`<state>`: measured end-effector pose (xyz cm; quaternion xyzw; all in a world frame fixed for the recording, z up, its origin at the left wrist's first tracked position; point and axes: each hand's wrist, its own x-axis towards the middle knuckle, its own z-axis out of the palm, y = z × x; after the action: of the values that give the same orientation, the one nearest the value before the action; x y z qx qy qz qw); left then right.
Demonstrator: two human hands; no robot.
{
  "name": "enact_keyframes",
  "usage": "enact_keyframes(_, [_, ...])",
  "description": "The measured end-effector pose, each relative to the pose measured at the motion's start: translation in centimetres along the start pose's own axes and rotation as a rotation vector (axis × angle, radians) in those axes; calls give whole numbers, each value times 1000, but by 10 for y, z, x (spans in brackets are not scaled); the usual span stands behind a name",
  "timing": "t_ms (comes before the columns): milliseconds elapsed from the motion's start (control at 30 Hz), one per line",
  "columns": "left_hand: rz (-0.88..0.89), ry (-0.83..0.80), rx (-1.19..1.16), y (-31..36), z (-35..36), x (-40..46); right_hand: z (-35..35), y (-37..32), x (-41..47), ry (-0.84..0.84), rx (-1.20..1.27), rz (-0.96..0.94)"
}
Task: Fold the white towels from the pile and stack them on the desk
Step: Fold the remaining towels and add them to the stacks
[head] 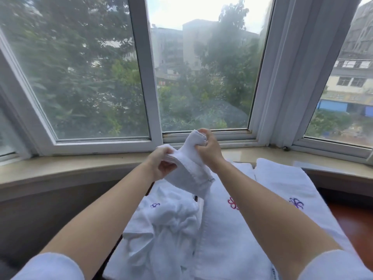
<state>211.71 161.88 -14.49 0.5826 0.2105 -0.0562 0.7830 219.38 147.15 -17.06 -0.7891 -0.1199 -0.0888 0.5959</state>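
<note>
Left of centre, above the near pile (171,225), the left hand (161,164) pinches one edge of a small white towel (189,174) and the right hand (210,148) grips its raised far edge, so it hangs between them over the desk (359,219). Looks like the find-the-corners step before the first fold; next needs hands spread to pull it flat. Folded towels (282,178) lie right.

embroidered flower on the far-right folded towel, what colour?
Purple, on the folded towel; embroidered flower shows clearly in the head view.
</note>
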Motion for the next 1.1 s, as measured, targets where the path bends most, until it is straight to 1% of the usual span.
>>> enact_keyframes(100, [-54,33,14,5,-26,8,28,-1,0,-35,-83,3])
enact_keyframes(167, [-62,44,11,7,-44,15,45,-3,2,-74,-92,37])
enact_keyframes(267, [-84,31,24,14,-70,26,70,-3,0,-83,-125,82])
enact_keyframes(367, [-167,-14,116,21,-95,36,87,-4,-4,16,-127,106])
enact_keyframes(500, [-298,-75,211,21,-120,46,99,-6,-2,139,-66,140])
enact_keyframes(600, [-362,-143,186,24,-137,56,109,-8,7,187,-19,164])
enact_keyframes(733, [-365,-286,130,27,-159,69,111,-6,29,265,100,200])
enact_keyframes(767, [-375,-309,146,23,-167,73,110,0,34,249,97,228])
enact_keyframes(800, [-393,-329,181,18,-175,76,110,8,38,218,42,277])
enact_keyframes(867, [-487,-337,311,1,-186,75,110,26,38,120,-203,436])
enact_keyframes(900, [-546,-303,400,-8,-189,72,111,35,30,60,-358,527])
enact_keyframes(933, [-598,-250,492,-18,-191,69,113,45,19,-3,-460,605])
enact_keyframes(1000, [-644,-161,675,-36,-195,68,120,64,-6,-125,-537,721])
enact_keyframes(1033, [-646,-149,737,-40,-195,68,123,70,-18,-173,-537,770])
enact_keyframes(1100, [-634,-190,795,-42,-194,67,127,83,-38,-244,-537,798])
